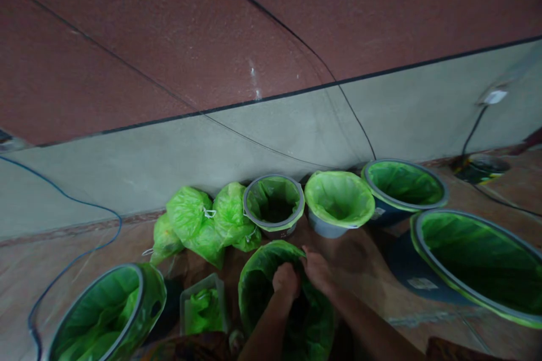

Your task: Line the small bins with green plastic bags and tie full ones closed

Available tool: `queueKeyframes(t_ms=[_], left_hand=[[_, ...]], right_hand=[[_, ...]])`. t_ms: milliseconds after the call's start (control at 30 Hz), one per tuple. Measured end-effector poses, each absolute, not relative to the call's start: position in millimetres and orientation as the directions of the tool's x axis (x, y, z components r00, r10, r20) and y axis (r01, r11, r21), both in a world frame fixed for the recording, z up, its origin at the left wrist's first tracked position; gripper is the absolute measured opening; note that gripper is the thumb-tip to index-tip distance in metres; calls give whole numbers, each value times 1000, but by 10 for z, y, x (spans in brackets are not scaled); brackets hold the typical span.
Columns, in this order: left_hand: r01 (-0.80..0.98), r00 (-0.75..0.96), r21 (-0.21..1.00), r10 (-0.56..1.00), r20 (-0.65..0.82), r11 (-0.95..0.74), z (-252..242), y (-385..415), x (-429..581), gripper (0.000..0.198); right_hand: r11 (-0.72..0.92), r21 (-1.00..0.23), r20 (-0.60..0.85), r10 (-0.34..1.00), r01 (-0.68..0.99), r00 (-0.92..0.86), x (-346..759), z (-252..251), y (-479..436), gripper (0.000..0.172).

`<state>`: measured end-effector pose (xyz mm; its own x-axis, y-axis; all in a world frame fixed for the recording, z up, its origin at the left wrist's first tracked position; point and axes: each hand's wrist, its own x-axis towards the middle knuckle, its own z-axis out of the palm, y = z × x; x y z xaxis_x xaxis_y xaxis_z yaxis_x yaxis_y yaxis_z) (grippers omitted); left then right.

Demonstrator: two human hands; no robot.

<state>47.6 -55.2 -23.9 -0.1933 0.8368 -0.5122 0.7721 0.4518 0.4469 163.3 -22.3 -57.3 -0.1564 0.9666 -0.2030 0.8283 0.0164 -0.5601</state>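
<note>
green liner (pixel 259 271) stands open before the person. the right hand (pixel 315 267) seems to pinch its rim; the left hand (pixel 287 280) is inside, its grip unclear. probably lining step; next, the rim needs even spreading.

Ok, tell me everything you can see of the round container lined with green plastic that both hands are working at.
The round container lined with green plastic sits close to the person, right of the translucent plastic tub, its mouth facing up. The lining looks thin, wrinkled and bag-like, and reaches the rim. The left hand reaches inside; the right hand has its fingers at the rim's right side. The interior is too dark to show contents, and the outer wall is hidden.
</note>
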Motion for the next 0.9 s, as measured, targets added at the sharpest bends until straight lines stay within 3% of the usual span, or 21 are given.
queueKeyframes(t_ms=[100, 200, 267, 467, 700, 900], left_hand=[[753, -337, 479, 890, -306, 450, 52, -521, 219, 29], [704, -539, 467, 831, -138, 535, 278, -446, -113, 30], [706, -559, 427, 815, -154, 565, 337, -409, -313, 29], [783, -404, 379, 867, -292, 493, 189, -496, -567, 22], [805, -427, 328, 867, -259, 494, 125, -567, -575, 21], [890, -313, 286, 932, -185, 355, 84, -737, -643, 21]], right_hand=[[74, -642, -42, 990, 763, -131, 1625, -442, -144, 39], [148, -695, 32, 984, 704, -176, 1546, -298, -19, 33], [203, -688, 42, 970, 697, -241, 1456, -221, 50, 30], [363, -614, 67, 908, 700, -413, 1229, -173, 59, 18], [337, -599, 55, 922, 726, -382, 1241, -325, 28, 15], [370, -655, 49, 891, 659, -451, 1321, -403, 12, 16]])
